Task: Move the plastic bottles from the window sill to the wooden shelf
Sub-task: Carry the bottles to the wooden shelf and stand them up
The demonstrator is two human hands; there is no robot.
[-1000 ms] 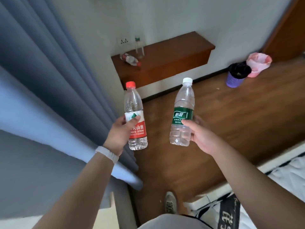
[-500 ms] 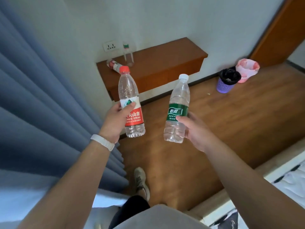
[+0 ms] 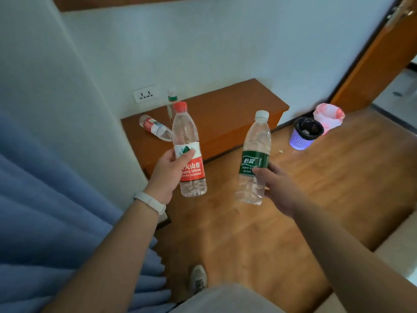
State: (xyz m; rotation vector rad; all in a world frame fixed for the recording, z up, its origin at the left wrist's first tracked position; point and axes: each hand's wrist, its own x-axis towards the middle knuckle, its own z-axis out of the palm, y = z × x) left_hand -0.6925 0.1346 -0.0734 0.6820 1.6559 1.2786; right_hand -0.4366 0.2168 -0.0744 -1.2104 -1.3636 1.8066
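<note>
My left hand [image 3: 168,175] grips a clear bottle with a red cap and red label [image 3: 188,152], held upright. A clear bottle with a white cap and green label [image 3: 255,161] is in my right hand [image 3: 278,188], leaning slightly right. Both bottles hang in the air in front of the low wooden shelf [image 3: 225,116] fixed to the white wall. On the shelf's left end a red-labelled bottle [image 3: 154,127] lies on its side. Behind it a thin bottle with a green band [image 3: 171,100] stands upright, partly hidden by the bottle in my left hand.
Blue curtains [image 3: 56,222] hang along the left. A purple basket [image 3: 304,136] and a pink-lined bin [image 3: 328,116] stand on the wooden floor right of the shelf. A wall socket [image 3: 145,94] sits above the shelf. My shoe [image 3: 198,279] is below; an orange door [image 3: 379,59] is far right.
I have stepped closer to the shelf, which now looks larger and nearer. Both hands keep the same hold on their bottles, and the curtain has slid further to the left.
</note>
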